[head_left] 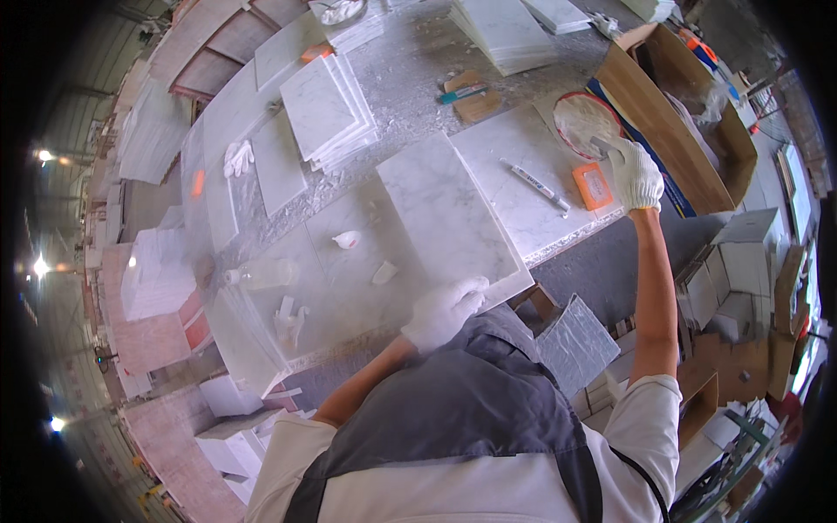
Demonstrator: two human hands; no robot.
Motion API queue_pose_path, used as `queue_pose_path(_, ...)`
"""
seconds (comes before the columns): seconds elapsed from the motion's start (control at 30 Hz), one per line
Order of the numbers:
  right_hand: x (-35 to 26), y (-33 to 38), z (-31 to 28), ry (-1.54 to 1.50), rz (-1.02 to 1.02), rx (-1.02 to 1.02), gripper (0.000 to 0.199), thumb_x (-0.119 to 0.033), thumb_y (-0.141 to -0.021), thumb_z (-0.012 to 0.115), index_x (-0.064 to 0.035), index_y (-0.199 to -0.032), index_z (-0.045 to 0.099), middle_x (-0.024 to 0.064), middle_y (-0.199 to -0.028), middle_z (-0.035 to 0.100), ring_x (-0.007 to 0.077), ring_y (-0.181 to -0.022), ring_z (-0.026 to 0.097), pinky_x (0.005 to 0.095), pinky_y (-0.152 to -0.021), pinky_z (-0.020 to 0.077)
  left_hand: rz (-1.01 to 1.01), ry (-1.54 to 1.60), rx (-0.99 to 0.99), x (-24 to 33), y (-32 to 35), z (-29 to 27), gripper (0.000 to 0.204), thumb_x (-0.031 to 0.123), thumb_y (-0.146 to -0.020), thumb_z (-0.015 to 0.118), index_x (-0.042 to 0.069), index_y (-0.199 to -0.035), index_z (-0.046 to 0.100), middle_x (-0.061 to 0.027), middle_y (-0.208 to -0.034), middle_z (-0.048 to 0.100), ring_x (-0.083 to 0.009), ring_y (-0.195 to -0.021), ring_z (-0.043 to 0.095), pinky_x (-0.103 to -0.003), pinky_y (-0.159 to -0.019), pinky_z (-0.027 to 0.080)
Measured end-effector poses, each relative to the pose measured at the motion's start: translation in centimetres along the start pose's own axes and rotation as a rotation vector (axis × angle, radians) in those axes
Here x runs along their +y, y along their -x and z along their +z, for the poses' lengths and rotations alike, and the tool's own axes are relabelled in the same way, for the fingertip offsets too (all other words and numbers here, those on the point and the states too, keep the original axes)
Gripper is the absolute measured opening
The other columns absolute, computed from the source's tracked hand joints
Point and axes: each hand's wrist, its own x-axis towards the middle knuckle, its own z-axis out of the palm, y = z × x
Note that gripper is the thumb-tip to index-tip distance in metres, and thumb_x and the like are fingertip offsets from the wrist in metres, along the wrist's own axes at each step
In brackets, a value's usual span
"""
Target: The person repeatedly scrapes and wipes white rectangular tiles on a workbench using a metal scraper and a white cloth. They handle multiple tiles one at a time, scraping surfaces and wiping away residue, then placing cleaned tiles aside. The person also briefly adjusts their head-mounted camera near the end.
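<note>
A grey-veined white marble tile [449, 209] lies on top of another slab in front of me. My left hand [445, 312], in a white glove, is closed at its near edge, fingers together by the corner. At the right, my gloved right hand [636, 177] grips a small flat grey scraper [602, 146], of which only a short end shows. That end is over the near rim of a round red-rimmed tub [587, 125] of whitish paste. An orange box [592, 186] and a white marker pen [534, 186] lie just left of the right hand.
Stacked marble tiles [324, 109] stand at the far left, with another stack [503, 35] at the back. A long open cardboard box [667, 122] borders the right side. White scraps [346, 240], a glove [238, 159] and a clear bottle [261, 275] lie on the left.
</note>
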Motion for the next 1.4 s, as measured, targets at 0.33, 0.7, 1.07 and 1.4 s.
queue_pose_path(0.33,1.2,-4.3,5.9,0.215,-0.146,0.038,0.02,-0.022,-0.09,0.057,-0.0068,-0.091,0.07,0.0179,-0.09,0.072,0.0378,-0.084,0.072,0.0486,-0.068,0.0576,0.063,-0.17,0.034,-1.7,0.1,0.1,0.034,0.023,-0.102,0.056,0.003,-0.128,0.064,-0.0141,-0.117,0.071,-0.0236,-0.11,0.067,-0.034,-0.097,0.049)
queue_pose_path(0.7,-1.3,-2.3,2.8,0.113,-0.08,-0.109,0.032,-0.033,-0.095,0.053,-0.02,-0.121,0.068,0.015,-0.119,0.068,0.0369,-0.104,0.067,0.0477,-0.086,0.0545,0.066,-0.121,0.132,-2.2,0.6,-0.2,0.03,0.021,-0.101,0.057,0.004,-0.124,0.067,-0.0095,-0.102,0.073,-0.0169,-0.094,0.069,-0.03,-0.087,0.052)
queue_pose_path(1.07,-10.5,11.6,4.1,-0.277,-0.305,0.048,0.038,-0.031,-0.092,0.072,-0.0176,-0.127,0.067,0.0073,-0.118,0.067,0.0266,-0.098,0.069,0.036,-0.081,0.0569,-0.232,0.049,0.561,-5.5,0.2,-3.2,0.038,0.032,-0.096,0.062,0.003,-0.12,0.062,-0.0112,-0.101,0.07,-0.0217,-0.095,0.066,-0.036,-0.087,0.05)
queue_pose_path(1.4,-17.8,16.3,5.1,-0.226,-0.179,-0.144,0.036,-0.033,-0.09,0.066,-0.0099,-0.118,0.062,0.0113,-0.114,0.064,0.0366,-0.101,0.062,0.0463,-0.086,0.0512,-0.36,-0.014,0.396,-4.0,-1.4,-3.3,0.073,0.053,-0.09,0.065,-0.003,-0.135,0.051,-0.0262,-0.132,0.059,-0.0343,-0.126,0.055,-0.041,-0.107,0.04)
